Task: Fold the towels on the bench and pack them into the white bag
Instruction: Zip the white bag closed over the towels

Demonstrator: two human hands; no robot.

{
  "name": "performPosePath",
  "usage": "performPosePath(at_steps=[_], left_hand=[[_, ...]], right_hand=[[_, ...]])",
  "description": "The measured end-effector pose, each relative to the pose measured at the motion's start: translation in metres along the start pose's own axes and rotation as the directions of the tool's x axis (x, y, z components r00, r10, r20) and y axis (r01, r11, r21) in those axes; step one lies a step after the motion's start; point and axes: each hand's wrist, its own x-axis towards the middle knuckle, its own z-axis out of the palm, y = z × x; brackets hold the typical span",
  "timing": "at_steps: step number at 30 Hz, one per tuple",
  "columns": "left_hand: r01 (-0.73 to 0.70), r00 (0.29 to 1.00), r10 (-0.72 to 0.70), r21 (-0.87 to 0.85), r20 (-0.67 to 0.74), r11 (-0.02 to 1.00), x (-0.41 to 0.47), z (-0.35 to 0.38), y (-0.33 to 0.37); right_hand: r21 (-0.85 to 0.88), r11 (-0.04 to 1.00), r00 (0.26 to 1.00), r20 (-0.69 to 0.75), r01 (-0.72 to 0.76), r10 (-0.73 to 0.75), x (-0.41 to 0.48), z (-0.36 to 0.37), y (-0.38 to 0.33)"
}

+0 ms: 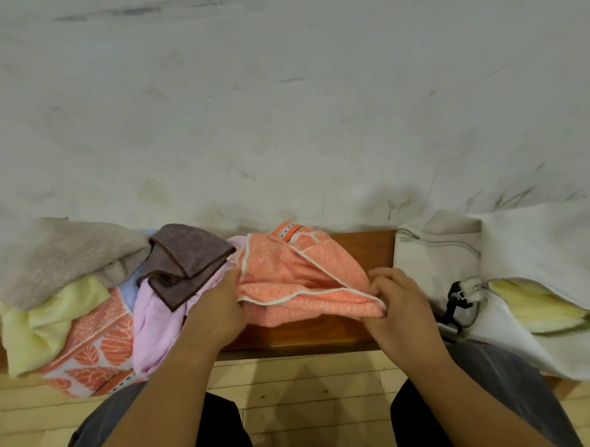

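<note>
"Head view, from the hands out: what do they hold?"

"The left hand (218, 307) curls round the near left edge of the orange towel (299, 273). The right hand (398, 306) pinches its right corner, at the white-piped hem. The towel lies half folded on the tabletop (362, 250), between the heap and the white bag (541, 246)."

"How will it handle?"

"Light, soft, floppy terry, I'd judge. Nothing to break, but it sags and the layers slide. Best taken at the corners or along the piped hem, hands well apart, so the fold comes out square."

"And the count?"

"One orange towel in hand. In the heap at the left I count six colours: a grey towel (65, 253), a brown cloth (190, 258), a pink towel (152, 317), a pale yellow towel (44, 322), a leaf-patterned towel (96, 347) and a sliver of blue cloth (129, 291). Whether the brown is one piece or two I cannot tell. One folded yellow towel (533, 304) shows through the bag's open zip."
</note>
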Motion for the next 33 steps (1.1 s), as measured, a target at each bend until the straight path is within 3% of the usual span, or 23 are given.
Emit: performPosePath(at_steps=[4, 6, 8, 10, 12, 13, 14, 15, 17, 19, 21, 24, 28, 33], left_hand=[[0.055, 0.959, -0.009, -0.155, 0.283, 0.986, -0.026, -0.016, 0.015], [-0.036, 0.933, -0.006, 0.112, 0.359, 0.993, -0.035, -0.016, 0.016], [-0.161, 0.929, 0.031, 0.325, 0.369, 0.932, -0.041, -0.010, 0.018], [-0.179, 0.920, 0.054, 0.294, 0.388, 0.939, -0.037, -0.010, 0.020], [-0.107, 0.920, -0.012, 0.280, 0.393, 0.954, -0.019, -0.021, 0.018], [-0.067, 0.937, -0.040, 0.291, 0.346, 0.954, -0.006, -0.032, 0.017], [-0.030, 0.962, -0.052, 0.291, 0.268, 0.956, 0.008, -0.047, 0.020], [-0.001, 0.987, -0.040, 0.254, 0.156, 0.967, 0.023, -0.063, 0.026], [0.030, 0.988, -0.014, 0.105, -0.155, 0.994, 0.048, -0.104, 0.049], [-0.031, 0.895, -0.019, -0.105, -0.445, 0.994, 0.065, -0.145, 0.072], [-0.180, 0.847, 0.006, -0.276, -0.532, 0.944, 0.073, -0.178, 0.084], [-0.163, 0.895, 0.039, -0.245, -0.445, 0.956, 0.071, -0.194, 0.077], [-0.109, 0.890, 0.069, -0.063, -0.450, 0.992, 0.052, -0.186, 0.047], [-0.120, 0.989, 0.125, 0.071, -0.078, 0.990, 0.005, -0.154, 0.013]], right_hand=[[0.190, 0.982, 0.995, 0.095, 0.001, -0.020, -0.006, 0.006, -0.008], [0.206, 0.979, 0.979, 0.200, -0.012, -0.030, -0.006, 0.008, -0.013], [0.097, 0.995, 0.932, 0.362, -0.017, -0.019, -0.005, 0.007, -0.016], [-0.092, 0.996, 0.832, 0.554, 0.020, 0.034, 0.001, 0.001, -0.018], [-0.297, 0.926, 0.710, 0.703, 0.235, 0.045, 0.020, -0.007, -0.020], [-0.381, 0.863, 0.695, 0.718, 0.331, 0.050, 0.035, -0.012, -0.026], [-0.456, 0.829, 0.751, 0.657, 0.323, 0.068, 0.052, -0.019, -0.033], [-0.474, 0.856, 0.843, 0.531, 0.206, 0.091, 0.070, -0.026, -0.043], [-0.263, 0.963, 0.983, 0.153, -0.054, 0.097, 0.106, -0.041, -0.061], [0.022, 0.999, 0.969, -0.244, 0.035, -0.028, 0.130, -0.057, -0.085], [0.146, 0.969, 0.882, -0.457, 0.199, -0.113, 0.144, -0.073, -0.102], [0.036, 0.986, 0.895, -0.425, 0.164, -0.133, 0.150, -0.083, -0.100], [-0.083, 0.993, 0.923, -0.369, 0.081, -0.106, 0.132, -0.080, -0.063], [-0.238, 0.971, 0.999, -0.045, 0.001, -0.012, 0.096, -0.052, -0.020]])
